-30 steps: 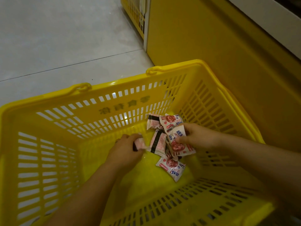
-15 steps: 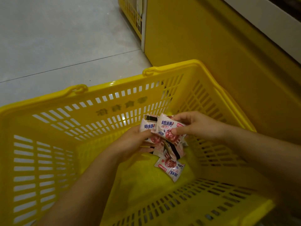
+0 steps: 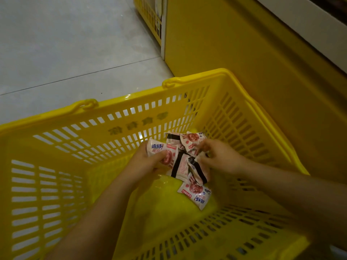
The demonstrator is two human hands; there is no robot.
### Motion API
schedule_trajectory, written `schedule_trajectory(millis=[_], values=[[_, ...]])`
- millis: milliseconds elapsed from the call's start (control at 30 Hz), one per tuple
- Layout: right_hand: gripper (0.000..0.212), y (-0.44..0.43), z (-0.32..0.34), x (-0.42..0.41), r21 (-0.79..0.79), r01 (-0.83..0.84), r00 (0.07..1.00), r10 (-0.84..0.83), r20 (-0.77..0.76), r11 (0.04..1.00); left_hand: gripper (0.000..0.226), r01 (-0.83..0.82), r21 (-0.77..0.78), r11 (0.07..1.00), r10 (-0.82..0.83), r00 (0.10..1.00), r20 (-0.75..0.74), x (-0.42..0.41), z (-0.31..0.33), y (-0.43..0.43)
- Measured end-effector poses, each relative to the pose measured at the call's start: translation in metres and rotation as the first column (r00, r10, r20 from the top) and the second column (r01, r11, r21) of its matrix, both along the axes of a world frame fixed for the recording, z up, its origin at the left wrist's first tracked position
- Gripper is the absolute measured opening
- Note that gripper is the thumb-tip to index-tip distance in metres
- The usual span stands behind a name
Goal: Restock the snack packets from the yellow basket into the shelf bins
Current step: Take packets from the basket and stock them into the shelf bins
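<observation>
1. Dim, yellow-tinted light; the tiled floor (image 3: 75,44) at upper left is the brightest patch.
2. Light shines through the far slots of the yellow basket (image 3: 197,76), with a small glare spot on its rim.
3. Motion blur smears the right hand (image 3: 219,158) and the snack packets (image 3: 181,166) beside it.
4. The right forearm (image 3: 300,199) sits in soft shadow.
5. Basket edges bow near the borders.
</observation>
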State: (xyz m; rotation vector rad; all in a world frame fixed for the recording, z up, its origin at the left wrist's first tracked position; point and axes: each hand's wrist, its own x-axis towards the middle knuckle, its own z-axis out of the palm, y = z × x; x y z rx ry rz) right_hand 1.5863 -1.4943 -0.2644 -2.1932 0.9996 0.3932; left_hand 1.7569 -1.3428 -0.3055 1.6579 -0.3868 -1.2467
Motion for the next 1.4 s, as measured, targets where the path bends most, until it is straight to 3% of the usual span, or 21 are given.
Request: schedule_trajectory(millis=[100, 167, 333, 467, 567, 633, 700, 767, 833, 967, 1033, 1133, 1267, 1333, 1400], values=[[0.073, 0.009, -0.022, -0.005, -0.058, -0.372, 0.903, 0.347, -0.253, 0.926, 0.036, -0.064, 0.011, 0.998, 0.064, 0.997, -0.04, 0.001, -0.008, 0.008], [0.077, 0.011, -0.03, -0.002, -0.113, -0.479, 0.848, 0.426, -0.315, 0.871, 0.043, -0.028, 0.014, 1.0, 0.029, 0.999, -0.044, -0.001, -0.012, 0.013], [0.072, 0.013, -0.034, -0.001, -0.116, -0.416, 0.881, 0.368, -0.297, 0.902, 0.014, -0.06, 0.082, 0.995, 0.07, 0.99, -0.125, -0.009, -0.018, 0.015], [0.044, 0.015, -0.023, -0.005, -0.087, -0.401, 0.874, 0.353, -0.334, 0.912, 0.006, -0.035, 0.102, 0.994, 0.045, 0.995, -0.093, -0.011, -0.023, 0.014], [0.017, 0.01, -0.012, -0.007, -0.051, -0.235, 0.97, 0.231, -0.075, 0.971, 0.012, 0.009, 0.078, 0.997, -0.012, 0.999, 0.032, -0.011, -0.024, 0.015], [0.025, 0.006, -0.001, -0.007, 0.098, -0.037, 0.995, 0.028, 0.094, 0.995, 0.017, 0.011, 0.055, 0.998, -0.014, 0.998, 0.06, -0.011, -0.021, 0.014], [0.036, 0.004, 0.012, -0.005, 0.357, 0.118, 0.963, -0.195, 0.188, 0.927, 0.023, -0.002, 0.039, 0.999, 0.0, 0.999, 0.045, -0.01, -0.018, 0.012], [0.04, 0.002, 0.021, -0.003, 0.547, 0.186, 0.924, -0.335, 0.186, 0.816, 0.024, 0.007, 0.029, 1.0, -0.008, 0.999, 0.041, -0.01, -0.015, 0.012], [0.039, 0.002, 0.024, 0.0, 0.639, 0.224, 0.89, -0.422, 0.173, 0.736, 0.022, 0.033, -0.008, 0.999, -0.033, 0.999, 0.043, -0.013, -0.011, 0.012], [0.038, 0.01, 0.022, 0.009, 0.732, 0.266, 0.84, -0.524, 0.144, 0.627, 0.022, 0.057, -0.079, 0.995, -0.054, 0.998, 0.04, -0.021, -0.002, 0.006], [0.035, 0.019, 0.021, 0.015, 0.748, 0.27, 0.818, -0.555, 0.155, 0.607, 0.036, 0.044, -0.108, 0.993, -0.052, 0.996, -0.069, -0.025, 0.005, 0.0], [0.026, 0.029, 0.021, 0.023, 0.727, 0.245, 0.813, -0.545, 0.206, 0.641, 0.05, 0.055, -0.138, 0.989, -0.07, 0.992, -0.105, -0.028, 0.011, -0.005], [0.026, 0.026, 0.009, 0.018, 0.55, 0.389, 0.82, -0.55, 0.159, 0.739, 0.033, 0.01, -0.052, 0.999, -0.01, 1.0, -0.009, -0.021, 0.002, 0.001], [0.026, 0.023, -0.002, 0.007, 0.349, 0.263, 0.955, -0.295, 0.04, 0.899, 0.026, -0.011, -0.017, 1.0, 0.012, 0.999, 0.045, -0.016, -0.006, 0.007], [0.04, 0.031, -0.018, -0.001, 0.256, 0.037, 0.975, 0.021, -0.221, 0.966, 0.024, -0.032, -0.012, 0.999, 0.033, 0.997, 0.068, -0.015, -0.01, 0.012]])
